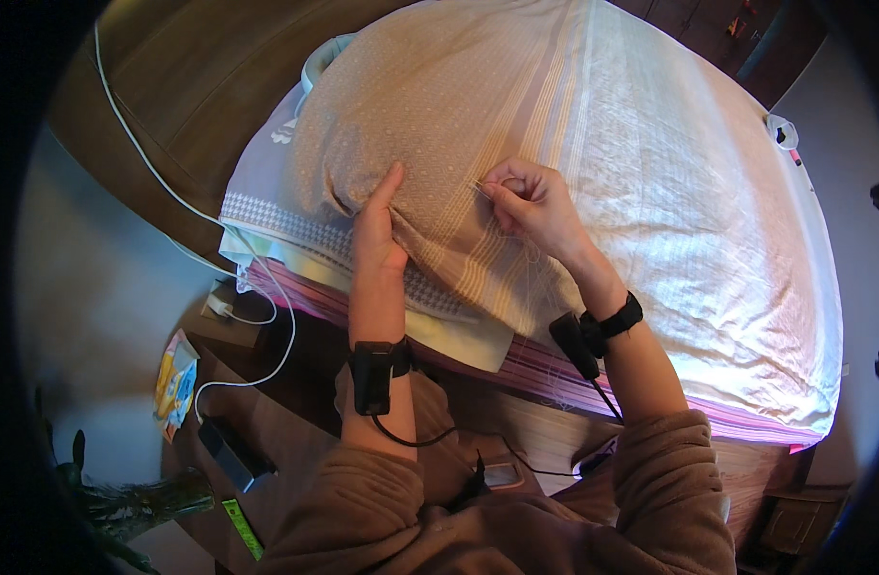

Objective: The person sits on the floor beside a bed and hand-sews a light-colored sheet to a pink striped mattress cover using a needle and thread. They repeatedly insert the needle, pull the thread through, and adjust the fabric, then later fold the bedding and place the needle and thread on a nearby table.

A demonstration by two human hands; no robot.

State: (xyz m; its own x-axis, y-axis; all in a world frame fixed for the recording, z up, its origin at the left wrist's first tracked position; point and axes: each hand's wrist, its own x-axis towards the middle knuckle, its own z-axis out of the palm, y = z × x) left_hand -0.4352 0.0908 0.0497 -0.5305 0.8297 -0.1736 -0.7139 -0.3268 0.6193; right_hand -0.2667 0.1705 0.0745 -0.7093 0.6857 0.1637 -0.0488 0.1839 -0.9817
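A large patterned cloth [425, 122], tan on the left with yellow and white stripes, is spread before me over a bed-like surface. My left hand [376, 230] grips the cloth's near edge, thumb on top and the other fingers hidden beneath the bunched fabric. Above the striped band, my right hand [529, 205] pinches something thin and pale between thumb and index finger. It could be a needle or a thread end; it is too small to tell. Loose pale threads [529, 259] trail below that hand towards the cloth's near edge.
Under the cloth lie a houndstooth-bordered layer [296, 224] and pink-striped fabric [303, 291]. A white cable [293, 334] runs past the left side to a dark phone-like device [234, 453]. A colourful packet [175, 384] and a green sachet [242, 530] lie nearby. Black devices are strapped to both forearms.
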